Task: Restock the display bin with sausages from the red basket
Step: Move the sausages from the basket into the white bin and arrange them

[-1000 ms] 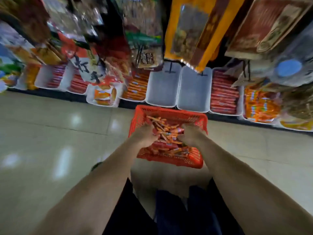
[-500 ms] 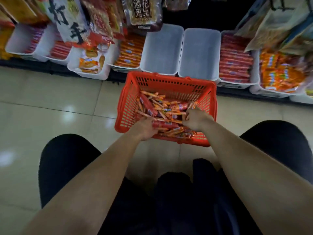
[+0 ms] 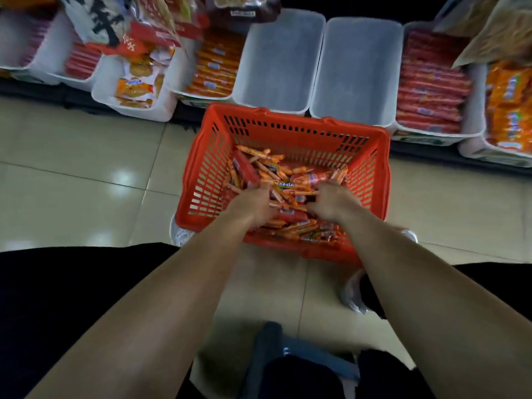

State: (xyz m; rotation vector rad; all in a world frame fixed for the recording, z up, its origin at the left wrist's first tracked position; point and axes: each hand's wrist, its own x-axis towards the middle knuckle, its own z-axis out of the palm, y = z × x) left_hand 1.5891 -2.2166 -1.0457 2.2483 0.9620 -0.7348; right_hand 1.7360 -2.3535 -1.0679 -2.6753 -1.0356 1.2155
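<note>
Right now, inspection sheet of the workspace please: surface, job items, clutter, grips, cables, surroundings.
Surface: glossy tiled floor, with the red basket standing on it.
Job's things: sausages piled loose in the basket; two white display bins just behind it, no stock visible inside.
Clutter: neighbouring bins filled with red and orange packs.
Grips: left grip and right grip both in the basket, fingers curled into the sausages.
Cables: nothing seen.
Surroundings: snack bags hanging above the bins.

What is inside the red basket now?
A loose pile of orange and red wrapped sausages lies in the red basket, with the left hand and right hand dug into it. The hands cover the sausages beneath them, and the pile hides the basket floor under it.
</note>
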